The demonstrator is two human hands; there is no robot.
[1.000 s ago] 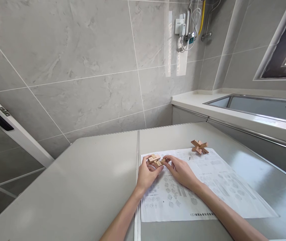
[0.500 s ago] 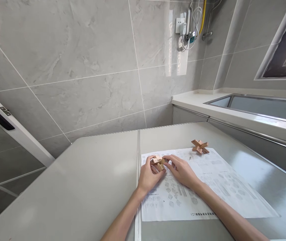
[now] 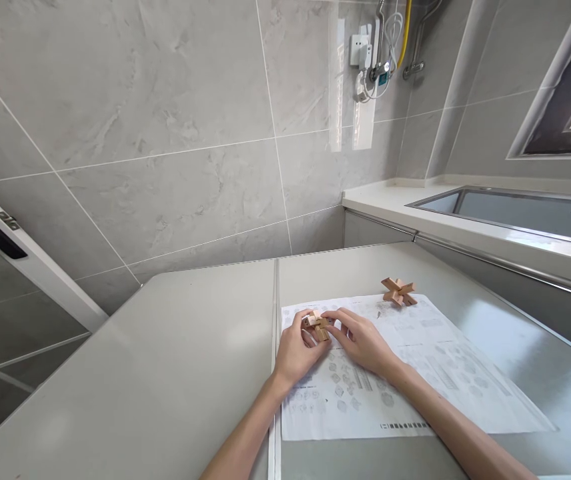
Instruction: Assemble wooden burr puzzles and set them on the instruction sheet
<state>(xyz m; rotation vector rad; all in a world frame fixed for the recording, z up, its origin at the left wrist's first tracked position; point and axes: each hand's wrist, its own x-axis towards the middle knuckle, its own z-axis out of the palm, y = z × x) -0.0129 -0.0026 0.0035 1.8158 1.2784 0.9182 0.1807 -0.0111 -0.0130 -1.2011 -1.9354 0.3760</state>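
Between my two hands is a small wooden burr puzzle of interlocking light-coloured bars, held just above a printed paper sheet. My left hand curls round its left and lower side, thumb beneath it. From the right, the thumb and fingers of my right hand pinch a bar at the puzzle's side. The fingers hide part of it. Beyond my right hand, a second wooden burr puzzle, redder in tone and star-shaped, rests at the sheet's far edge.
The printed sheet shows diagrams and lies on a pale grey table with a seam running through it. To the right is a counter with a sink. A tiled wall stands behind, and a white-framed door is at left.
The puzzle in my hands has shifted and tilted very slightly, its bars sitting closer together in view. Both hands keep their hold, and the second puzzle stays put.
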